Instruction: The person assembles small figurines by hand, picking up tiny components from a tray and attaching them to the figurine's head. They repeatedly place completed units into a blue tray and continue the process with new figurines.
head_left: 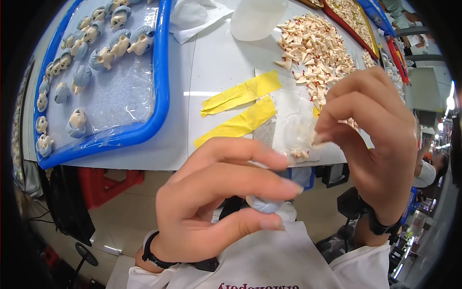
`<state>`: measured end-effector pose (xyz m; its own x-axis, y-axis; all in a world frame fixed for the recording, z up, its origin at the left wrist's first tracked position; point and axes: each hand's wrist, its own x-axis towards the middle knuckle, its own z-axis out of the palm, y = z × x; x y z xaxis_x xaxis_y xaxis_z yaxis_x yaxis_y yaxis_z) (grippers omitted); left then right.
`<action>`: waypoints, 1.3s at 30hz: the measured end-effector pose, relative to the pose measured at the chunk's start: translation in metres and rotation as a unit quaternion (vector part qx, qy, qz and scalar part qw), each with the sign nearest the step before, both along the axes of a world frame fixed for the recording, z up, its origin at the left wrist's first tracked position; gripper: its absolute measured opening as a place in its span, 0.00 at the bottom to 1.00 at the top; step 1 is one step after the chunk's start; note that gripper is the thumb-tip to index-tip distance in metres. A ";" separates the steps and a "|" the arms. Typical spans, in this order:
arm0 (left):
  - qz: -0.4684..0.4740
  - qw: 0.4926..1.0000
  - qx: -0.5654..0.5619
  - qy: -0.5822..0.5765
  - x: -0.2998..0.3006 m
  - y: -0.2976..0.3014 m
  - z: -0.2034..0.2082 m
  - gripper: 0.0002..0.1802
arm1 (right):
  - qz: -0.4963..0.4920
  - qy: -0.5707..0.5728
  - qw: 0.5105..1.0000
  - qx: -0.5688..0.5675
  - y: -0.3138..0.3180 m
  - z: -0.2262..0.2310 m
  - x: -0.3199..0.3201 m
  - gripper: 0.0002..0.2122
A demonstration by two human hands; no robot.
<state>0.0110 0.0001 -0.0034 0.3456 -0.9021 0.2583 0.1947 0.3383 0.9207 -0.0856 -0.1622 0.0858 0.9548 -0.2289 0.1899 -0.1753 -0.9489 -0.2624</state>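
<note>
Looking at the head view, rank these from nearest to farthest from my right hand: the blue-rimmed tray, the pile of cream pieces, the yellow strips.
1. Pile of cream pieces: just beyond your right hand, slightly left.
2. Yellow strips: left, mid-table.
3. Blue-rimmed tray: farthest left.

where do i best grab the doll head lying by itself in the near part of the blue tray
I'd pinch the doll head by its blue hair, which faces the near rim, keeping off the painted face. Coming from above and the right looks easiest: clear film lies open there, while other heads crowd its left.
</note>
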 end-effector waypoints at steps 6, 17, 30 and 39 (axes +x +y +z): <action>0.014 0.999 0.044 0.009 -0.004 -0.002 0.011 0.20 | -0.035 -0.105 0.989 0.095 0.012 -0.006 -0.004 0.08; 0.087 0.979 -0.002 -0.186 -0.011 -0.005 0.018 0.19 | -0.031 -0.128 0.967 0.216 0.045 -0.015 -0.031 0.11; 0.145 0.946 0.016 -0.289 -0.005 -0.011 0.013 0.24 | -0.045 -0.224 0.953 0.197 -0.010 -0.019 -0.042 0.07; 0.148 0.981 0.014 -0.126 -0.002 -0.011 0.003 0.27 | -0.133 0.049 0.983 0.120 -0.065 -0.031 -0.039 0.08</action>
